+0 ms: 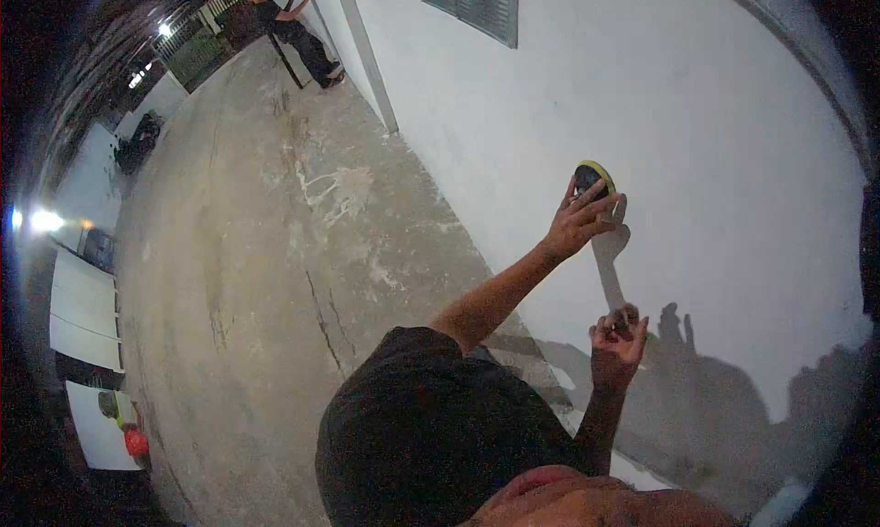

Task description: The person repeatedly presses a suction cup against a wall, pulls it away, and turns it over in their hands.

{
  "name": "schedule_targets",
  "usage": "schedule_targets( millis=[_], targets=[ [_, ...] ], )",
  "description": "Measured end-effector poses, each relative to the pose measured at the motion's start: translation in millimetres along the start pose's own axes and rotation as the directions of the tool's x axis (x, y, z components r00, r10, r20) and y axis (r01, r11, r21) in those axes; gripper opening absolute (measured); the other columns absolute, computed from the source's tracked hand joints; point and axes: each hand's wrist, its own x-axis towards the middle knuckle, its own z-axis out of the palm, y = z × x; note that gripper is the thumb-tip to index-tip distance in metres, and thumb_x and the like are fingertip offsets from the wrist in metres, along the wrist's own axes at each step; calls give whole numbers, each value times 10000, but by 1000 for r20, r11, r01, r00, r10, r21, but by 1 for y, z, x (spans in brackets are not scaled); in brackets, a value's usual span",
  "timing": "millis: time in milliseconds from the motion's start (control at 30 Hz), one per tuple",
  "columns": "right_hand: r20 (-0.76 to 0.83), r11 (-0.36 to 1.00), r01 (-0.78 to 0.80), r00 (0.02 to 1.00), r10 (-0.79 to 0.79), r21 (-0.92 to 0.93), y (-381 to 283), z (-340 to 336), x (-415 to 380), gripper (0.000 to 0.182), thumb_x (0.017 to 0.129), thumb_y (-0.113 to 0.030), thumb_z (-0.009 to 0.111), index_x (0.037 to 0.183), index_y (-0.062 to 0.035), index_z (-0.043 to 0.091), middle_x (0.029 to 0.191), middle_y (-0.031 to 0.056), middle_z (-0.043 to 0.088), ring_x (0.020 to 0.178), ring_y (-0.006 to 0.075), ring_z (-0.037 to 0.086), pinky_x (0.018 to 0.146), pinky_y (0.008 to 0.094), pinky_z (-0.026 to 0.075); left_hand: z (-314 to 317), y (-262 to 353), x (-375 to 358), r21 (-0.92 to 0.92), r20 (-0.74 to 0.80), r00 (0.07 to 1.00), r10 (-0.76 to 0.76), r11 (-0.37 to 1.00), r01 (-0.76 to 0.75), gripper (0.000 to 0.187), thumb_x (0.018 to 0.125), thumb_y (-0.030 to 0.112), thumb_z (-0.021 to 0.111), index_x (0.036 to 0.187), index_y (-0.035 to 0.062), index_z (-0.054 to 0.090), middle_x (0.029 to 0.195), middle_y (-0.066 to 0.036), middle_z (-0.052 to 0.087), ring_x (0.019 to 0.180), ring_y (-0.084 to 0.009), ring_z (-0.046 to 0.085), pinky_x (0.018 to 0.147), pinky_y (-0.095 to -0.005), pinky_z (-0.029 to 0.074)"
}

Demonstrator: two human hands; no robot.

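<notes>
My left hand (579, 223) is raised to the white wall (715, 160) with its fingers over a round black pad with a yellow-green rim (589, 175). It looks like a hand sanding pad, its flat side against the wall. Lower down, my right hand (620, 344) is held close to the wall, palm partly toward me. Its fingers are bent and apart, and I see nothing clearly held in it; the dark patch between the fingers may be shadow. Shadows of my arms and head fall on the wall.
A louvred window (472, 5) is set high in the wall. Along the same wall, another person (298, 32) stands with hands against it. The concrete floor (238, 252) is cracked and stained. White boards (82, 307), a red item (136, 443) and a bright lamp (46, 221) are at left.
</notes>
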Motion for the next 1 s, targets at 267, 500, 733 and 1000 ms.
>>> schedule_targets(
  millis=[267, 500, 733, 1000],
  targets=[
    [-272, 575, -392, 919, 287, -718, -42, -118, -47, 385, 1011, -390, 477, 1047, -25, 593, 961, 110, 646, 799, 192, 614, 708, 339, 509, 38, 1, -12, -297, 161, 902, -401, 852, 432, 191, 817, 124, 676, 990, 203, 683, 1410, -13, 517, 1410, -287, 327, 1150, -572, 231],
    [-309, -236, -211, 770, 557, -949, -52, -109, -3, 324, 992, -304, 507, 1064, -17, 638, 1012, 123, 671, 901, 215, 632, 869, 345, 502, 19, -20, -10, 6, 92, 996, -15, 1000, 14, 252, 867, 65, 600, 1049, 214, 691, 1459, -51, 470, 1417, -289, 324, 1140, -593, 227],
    [238, -55, 499, 504, 830, -865, 281, -22, 65, 411, 904, -345, 563, 1201, -62, 586, 1093, 167, 653, 980, 282, 620, 902, 403, 478, 17, -38, -8, 79, 65, 998, 18, 997, -23, 370, 896, 56, 597, 1191, 270, 663, 1502, -104, 394, 1406, -300, 348, 1124, -604, 255],
    [-43, -300, 450, 498, 866, -841, 230, -54, 119, 407, 860, -366, 592, 1099, -37, 593, 944, 212, 648, 868, 361, 642, 768, 470, 509, -51, -126, 27, 1, -124, 926, -358, 933, 361, 477, 906, -67, 484, 1333, 141, 534, 1521, -235, 291, 1396, -400, 321, 1134, -523, 298]
  ],
)
